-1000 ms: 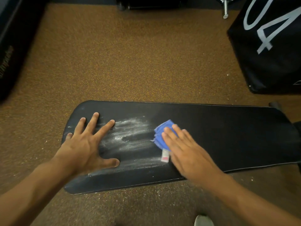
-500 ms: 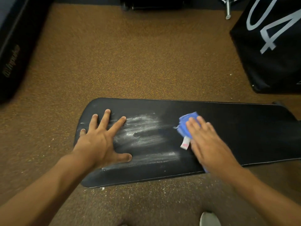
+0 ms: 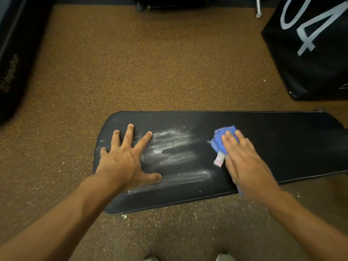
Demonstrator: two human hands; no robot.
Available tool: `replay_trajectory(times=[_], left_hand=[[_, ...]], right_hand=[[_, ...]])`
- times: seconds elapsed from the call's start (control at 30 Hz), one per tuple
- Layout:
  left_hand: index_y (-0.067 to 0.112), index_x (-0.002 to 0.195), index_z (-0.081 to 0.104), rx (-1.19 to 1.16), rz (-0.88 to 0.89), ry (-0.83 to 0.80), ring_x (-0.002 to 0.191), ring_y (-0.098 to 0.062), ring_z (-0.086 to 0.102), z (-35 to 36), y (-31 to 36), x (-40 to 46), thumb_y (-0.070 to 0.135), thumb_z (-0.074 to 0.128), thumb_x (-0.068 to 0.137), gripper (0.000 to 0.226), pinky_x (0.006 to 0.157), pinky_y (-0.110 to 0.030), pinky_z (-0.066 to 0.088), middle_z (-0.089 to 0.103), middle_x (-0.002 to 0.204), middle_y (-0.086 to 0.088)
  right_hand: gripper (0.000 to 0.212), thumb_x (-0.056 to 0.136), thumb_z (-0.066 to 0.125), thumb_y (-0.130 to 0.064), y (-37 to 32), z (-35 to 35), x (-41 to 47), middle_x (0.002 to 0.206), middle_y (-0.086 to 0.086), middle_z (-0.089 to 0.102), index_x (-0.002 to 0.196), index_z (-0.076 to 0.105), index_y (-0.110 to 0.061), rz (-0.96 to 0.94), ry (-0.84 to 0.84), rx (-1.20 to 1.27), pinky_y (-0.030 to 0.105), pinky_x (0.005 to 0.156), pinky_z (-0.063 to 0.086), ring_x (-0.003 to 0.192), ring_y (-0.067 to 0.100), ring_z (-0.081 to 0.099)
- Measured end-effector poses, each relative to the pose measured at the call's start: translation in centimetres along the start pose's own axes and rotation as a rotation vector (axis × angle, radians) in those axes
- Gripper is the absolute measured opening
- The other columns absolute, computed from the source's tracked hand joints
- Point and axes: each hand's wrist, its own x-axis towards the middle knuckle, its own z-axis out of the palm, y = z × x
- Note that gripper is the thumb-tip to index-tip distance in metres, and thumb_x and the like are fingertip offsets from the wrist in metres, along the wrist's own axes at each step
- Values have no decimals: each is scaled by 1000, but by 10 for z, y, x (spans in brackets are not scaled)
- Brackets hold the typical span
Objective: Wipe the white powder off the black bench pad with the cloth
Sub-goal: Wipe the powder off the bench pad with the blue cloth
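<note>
A long black bench pad [image 3: 273, 147] lies across the brown floor in front of me. White powder [image 3: 175, 147] is smeared in streaks on its left half, with a second streak [image 3: 190, 177] nearer the front edge. My left hand [image 3: 126, 161] lies flat on the pad's left end, fingers spread, holding nothing. My right hand [image 3: 244, 162] presses flat on a crumpled blue cloth [image 3: 219, 138], just right of the powder. A white label [image 3: 219, 160] sticks out from the cloth. Most of the cloth is hidden under my palm.
A big black box with white digits [image 3: 310, 53] stands at the far right. Dark equipment [image 3: 13, 63] runs along the left edge and more [image 3: 169, 1] at the back. Powder specks [image 3: 226, 204] dot the floor by the pad's front edge. My shoe tips [image 3: 224, 258] show at the bottom.
My right hand and the cloth slid rightward, away from the powder. The view shifted, so the pad sits further right in frame. My left hand stayed planted.
</note>
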Motion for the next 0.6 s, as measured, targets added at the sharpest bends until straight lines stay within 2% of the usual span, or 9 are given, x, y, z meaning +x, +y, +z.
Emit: replay_trajectory(times=[0.07,0.13,0.27,0.33,0.4,0.5,0.6], left_hand=[[54,151,-17,1,-4,6,153,-36,-14,0,0,0,97,54,56,126,118,-65,25,-28,165,3],[54,151,-18,6,-10,13,154,-34,-14,1,0,-1,98,52,55,127,118,-65,25,-28,165,4],[57,150,-17,-10,-13,23,154,-33,-13,0,0,-1,99,52,51,128,119,-63,25,-26,166,5],[58,150,-17,-27,-20,24,154,-32,-13,0,-1,-1,99,53,51,128,119,-63,24,-26,166,5],[57,150,-17,-24,-21,17,154,-32,-14,0,0,-1,98,54,52,128,119,-63,24,-26,165,6],[56,150,-18,-3,-19,5,154,-33,-14,-1,0,-1,98,54,53,128,119,-63,24,-27,165,5],[54,151,-18,19,-15,-8,154,-34,-14,-1,0,-1,98,53,54,128,119,-63,25,-28,165,4]], right_hand=[[58,101,28,-29,-10,2,28,161,13,30,153,33,-4,150,44,80,48,122,15,152,34,14],[57,100,32,-26,-36,7,43,161,14,29,152,33,-3,168,71,117,50,122,16,151,37,13],[55,103,33,-25,-61,12,6,163,10,24,155,28,-6,-151,-2,31,48,123,17,153,31,6],[56,103,32,-27,-44,10,-13,164,8,22,155,27,-8,-271,-39,0,45,122,17,153,28,7],[56,102,32,-28,-19,7,-13,163,8,26,155,30,-9,-314,-48,-34,45,120,18,153,28,12],[56,102,28,-29,-9,4,14,161,10,31,153,33,-7,-166,-15,-19,46,121,18,152,30,15],[58,103,24,-29,-37,6,45,164,10,23,155,26,-6,63,24,73,48,123,12,153,32,6]])
